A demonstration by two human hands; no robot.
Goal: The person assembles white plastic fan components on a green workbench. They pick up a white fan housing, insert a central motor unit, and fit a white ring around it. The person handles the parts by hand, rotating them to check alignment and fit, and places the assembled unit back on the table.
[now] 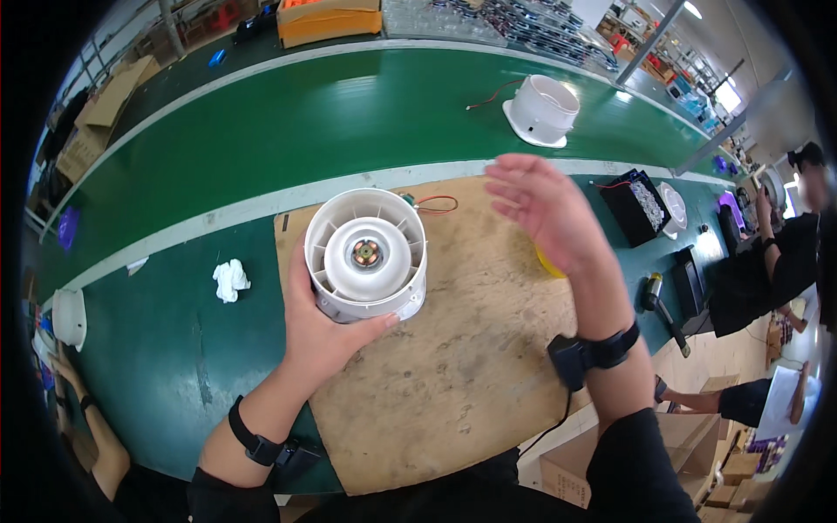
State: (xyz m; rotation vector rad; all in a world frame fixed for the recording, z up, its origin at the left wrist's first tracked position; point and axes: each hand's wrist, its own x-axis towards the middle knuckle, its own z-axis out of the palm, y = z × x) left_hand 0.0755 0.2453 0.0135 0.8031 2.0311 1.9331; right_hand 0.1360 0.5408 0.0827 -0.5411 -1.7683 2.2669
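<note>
My left hand (323,336) is wrapped round a white round plastic fan housing (417,288) over the brown board. Inside its ring, fins surround a round hub, and a motor stator with copper windings (366,254) shows at the centre. A thin red wire (438,204) comes out at its back right. My right hand (545,209) is raised over the board's right side, apart from the housing. Its fingers are stretched out and a little blurred, with nothing seen in them. Part of a yellow round thing (549,263) shows beneath that hand, mostly hidden.
Across the far side runs a green conveyor belt (366,105), carrying another white housing (542,113). A black bin of small parts (641,209) and a yellow-and-black power screwdriver (654,295) lie to the right. Crumpled white tissue (231,280) rests at left. Co-workers are at both sides.
</note>
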